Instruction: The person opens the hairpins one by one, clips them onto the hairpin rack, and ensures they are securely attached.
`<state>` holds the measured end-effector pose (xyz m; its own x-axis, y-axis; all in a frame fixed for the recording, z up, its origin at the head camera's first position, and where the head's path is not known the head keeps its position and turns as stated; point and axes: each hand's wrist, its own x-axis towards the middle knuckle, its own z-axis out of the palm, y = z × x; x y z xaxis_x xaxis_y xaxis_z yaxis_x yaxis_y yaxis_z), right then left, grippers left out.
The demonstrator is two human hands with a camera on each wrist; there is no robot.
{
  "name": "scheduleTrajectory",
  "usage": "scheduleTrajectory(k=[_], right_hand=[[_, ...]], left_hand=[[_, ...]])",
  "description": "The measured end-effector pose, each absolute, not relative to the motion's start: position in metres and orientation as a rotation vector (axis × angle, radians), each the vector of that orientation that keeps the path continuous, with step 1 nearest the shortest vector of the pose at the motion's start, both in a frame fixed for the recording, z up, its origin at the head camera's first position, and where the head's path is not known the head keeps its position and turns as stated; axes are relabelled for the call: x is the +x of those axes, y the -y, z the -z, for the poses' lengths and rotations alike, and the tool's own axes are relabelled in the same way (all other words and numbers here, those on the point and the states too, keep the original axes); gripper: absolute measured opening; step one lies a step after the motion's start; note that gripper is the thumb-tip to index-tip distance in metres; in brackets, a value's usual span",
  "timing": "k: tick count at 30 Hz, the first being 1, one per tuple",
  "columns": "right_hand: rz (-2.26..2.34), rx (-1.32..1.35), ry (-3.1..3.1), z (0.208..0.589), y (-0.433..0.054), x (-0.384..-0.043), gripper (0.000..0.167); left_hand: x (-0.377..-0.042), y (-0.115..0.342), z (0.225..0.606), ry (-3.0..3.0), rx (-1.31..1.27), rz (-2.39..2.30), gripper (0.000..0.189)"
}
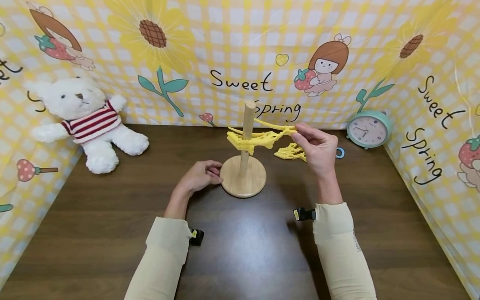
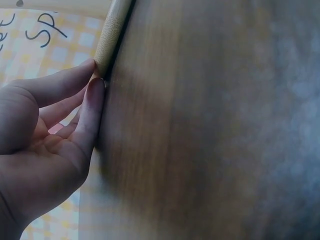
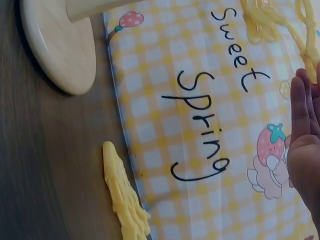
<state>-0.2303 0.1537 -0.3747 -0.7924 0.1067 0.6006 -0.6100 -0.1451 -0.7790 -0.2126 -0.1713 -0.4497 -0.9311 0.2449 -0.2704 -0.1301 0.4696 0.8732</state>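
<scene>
A wooden stand (image 1: 248, 118) with a round base (image 1: 250, 183) stands upright on the table. My left hand (image 1: 198, 176) pinches the left edge of its base; the left wrist view shows thumb and fingertips at the rim. My right hand (image 1: 318, 146) pinches one end of a yellow openwork piece (image 1: 262, 141) with thin strands, whose exact kind I cannot tell. The piece stretches leftward at the post, well above the base, its thick part crossing in front of the post. A second yellow openwork piece (image 1: 290, 151) lies on the table behind my right hand.
A white teddy bear (image 1: 90, 121) in a striped shirt sits at the back left. At the back right stands a green alarm clock (image 1: 369, 130). A small blue ring (image 1: 340, 153) shows beside my right hand. Patterned cloth (image 1: 232, 41) walls the back and sides.
</scene>
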Motion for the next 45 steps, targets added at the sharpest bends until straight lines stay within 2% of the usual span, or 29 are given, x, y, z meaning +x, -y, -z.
scheduleTrajectory(k=[26, 32, 45], right_hand=[[-1.977, 0.655, 1.66, 0.371, -0.111, -0.22, 0.023], [-1.97, 0.664, 1.657, 0.372, -0.109, -0.218, 0.028], [-1.84, 0.669, 1.796, 0.373, -0.11, -0.219, 0.027]], left_hand=[[-0.209, 0.174, 0.451, -2.337, 0.046, -1.47, 0.051], [-0.209, 0.172, 0.451, -2.335, 0.054, -1.472, 0.051], [-0.214, 0.171, 0.45, -2.366, 0.077, -1.447, 0.052]])
